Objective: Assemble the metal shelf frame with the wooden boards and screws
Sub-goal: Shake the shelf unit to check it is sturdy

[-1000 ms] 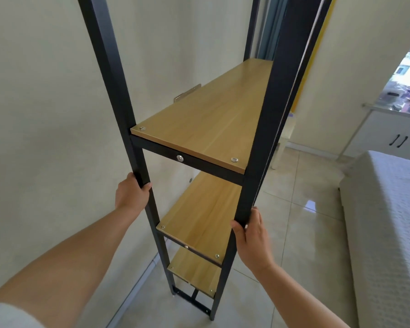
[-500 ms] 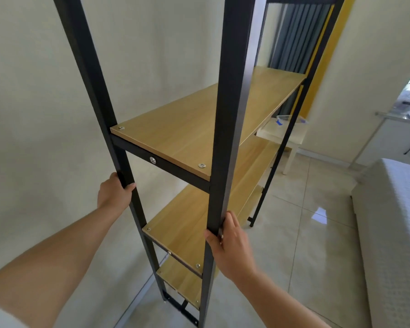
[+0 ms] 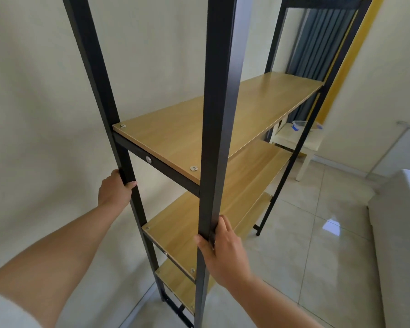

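Shelf frame [image 3: 219,114] of black metal stood upright on the tiled floor [image 3: 317,256], close beside the pale wall [image 3: 33,91] at nine o'clock, with its far end reaching toward one o'clock. Three wooden boards sat in it, one above another: the top board [image 3: 199,129] level across the middle of the view, the middle board [image 3: 182,223] below it, and the lowest board [image 3: 175,280] near the floor at six o'clock. Silver screws showed at the near corners of the top board, one at the left corner [image 3: 122,126] and one at the right corner [image 3: 193,168], and a bolt head [image 3: 148,159] sat in the black crossbar just under the board's edge.

The person's left hand [image 3: 114,191] gripped the near left post [image 3: 100,91] just below the top board, its fingers curled round the far side of the bar and the thumb tip showing on the near face. The right hand [image 3: 223,252] held the near right post [image 3: 220,67] lower down, about level with the middle board, thumb on the left of the bar and fingers wrapped round its right side. Both forearms stretched up from the bottom of the view, a white sleeve [image 3: 5,311] showing at seven o'clock.

At two o'clock, beyond the frame's far end, stood a small white side table [image 3: 303,143] with a clear plastic box [image 3: 298,125] on its tabletop, grey-blue curtains [image 3: 317,43] behind it. A bed with a white cover [image 3: 400,245] lay at four o'clock.
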